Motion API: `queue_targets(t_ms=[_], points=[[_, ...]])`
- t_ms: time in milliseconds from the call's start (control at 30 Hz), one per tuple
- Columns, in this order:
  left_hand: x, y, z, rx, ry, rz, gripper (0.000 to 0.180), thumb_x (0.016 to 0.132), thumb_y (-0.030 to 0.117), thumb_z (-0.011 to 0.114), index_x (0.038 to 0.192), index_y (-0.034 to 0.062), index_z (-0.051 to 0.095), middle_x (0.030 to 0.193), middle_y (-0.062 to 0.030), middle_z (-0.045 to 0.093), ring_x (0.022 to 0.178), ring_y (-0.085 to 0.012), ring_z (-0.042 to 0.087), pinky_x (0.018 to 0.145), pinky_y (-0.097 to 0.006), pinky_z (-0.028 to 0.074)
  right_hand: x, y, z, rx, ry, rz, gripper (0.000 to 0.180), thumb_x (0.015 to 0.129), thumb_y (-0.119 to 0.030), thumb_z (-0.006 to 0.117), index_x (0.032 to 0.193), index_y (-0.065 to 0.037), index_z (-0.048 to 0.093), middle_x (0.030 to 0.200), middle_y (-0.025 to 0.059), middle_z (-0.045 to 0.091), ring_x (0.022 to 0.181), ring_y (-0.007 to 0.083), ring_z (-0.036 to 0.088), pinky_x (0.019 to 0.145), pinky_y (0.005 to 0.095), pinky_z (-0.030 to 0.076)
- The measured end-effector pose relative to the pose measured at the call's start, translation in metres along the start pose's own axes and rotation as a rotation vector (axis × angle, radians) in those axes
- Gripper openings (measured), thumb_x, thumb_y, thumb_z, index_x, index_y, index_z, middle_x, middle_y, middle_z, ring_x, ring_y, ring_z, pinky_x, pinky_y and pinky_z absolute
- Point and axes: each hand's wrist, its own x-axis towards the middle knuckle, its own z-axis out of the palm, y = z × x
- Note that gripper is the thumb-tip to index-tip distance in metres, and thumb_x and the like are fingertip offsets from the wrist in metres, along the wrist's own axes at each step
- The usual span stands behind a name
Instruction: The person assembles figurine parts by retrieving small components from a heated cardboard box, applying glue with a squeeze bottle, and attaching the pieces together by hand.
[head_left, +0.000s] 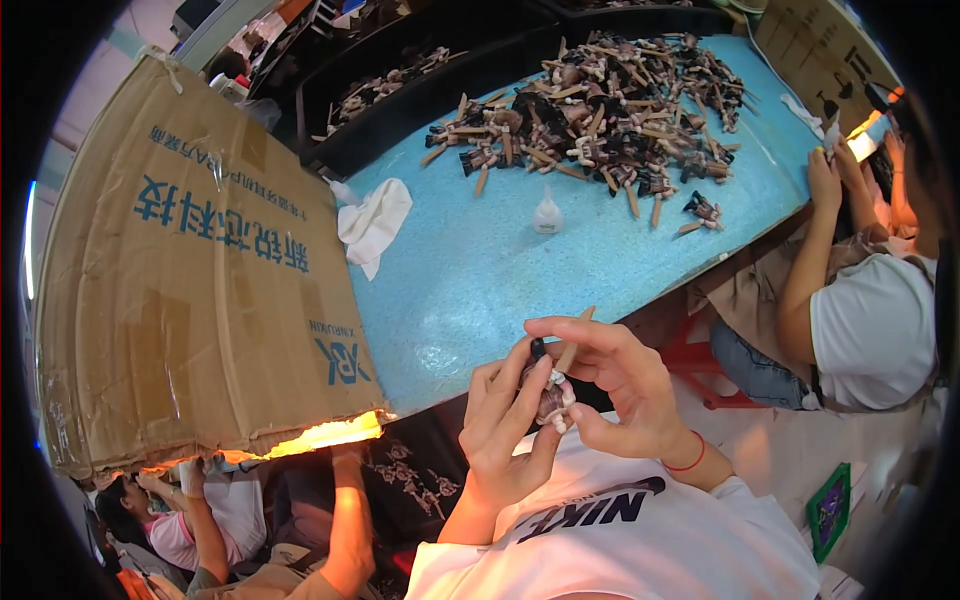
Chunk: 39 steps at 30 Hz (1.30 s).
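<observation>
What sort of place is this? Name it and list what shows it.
Probably a small-toy assembly workshop. A heap of figurine parts lies on the blue table, a glue bottle and a rag nearby. Both the left hand and right hand hold a figurine, and a co-worker sits alongside.

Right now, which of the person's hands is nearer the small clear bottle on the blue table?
Right. The right hand is below the small clear bottle; the left hand sits lower still, farther from it.
</observation>
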Motion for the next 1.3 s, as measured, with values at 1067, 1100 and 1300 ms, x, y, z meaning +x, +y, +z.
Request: queue_targets(t_ms=[1067,1100,1300], points=[[-0.013,-0.028,-0.001,-1.625,-0.055,-0.696,0.043,0.089,0.029,0.043,0.115,-0.0042,0.05,0.117,-0.0224,0.051,0.089,-0.0281,0.054,0.069,-0.037,0.045,-0.009,0.01,0.004,-0.417,0.097,-0.264,0.063,0.07,0.008,0.069,0.126,0.0,0.04,0.105,0.0183,0.059,0.074,0.0187,0.06,0.065,0.0276,0.052],[-0.013,-0.03,-0.002,-1.594,-0.058,-0.761,0.037,0.089,0.028,0.042,0.112,0.0007,0.054,0.122,-0.0261,0.048,0.085,-0.0296,0.055,0.065,-0.037,0.046,-0.011,0.012,0.003,-0.417,0.089,-0.273,0.063,0.07,0.008,0.069,0.126,0.0,0.04,0.105,0.0183,0.059,0.074,0.0187,0.06,0.065,0.0276,0.052],[0.021,-0.057,0.001,-1.675,0.052,-0.947,0.035,0.095,0.039,0.035,0.107,0.0115,0.055,0.123,-0.0193,0.05,0.08,-0.0262,0.058,0.059,-0.033,0.047,-0.016,0.016,-0.012,-0.377,0.21,-0.067,0.058,0.075,0.012,0.059,0.128,0.001,0.038,0.11,0.0176,0.056,0.083,0.0158,0.06,0.073,0.0263,0.051]])
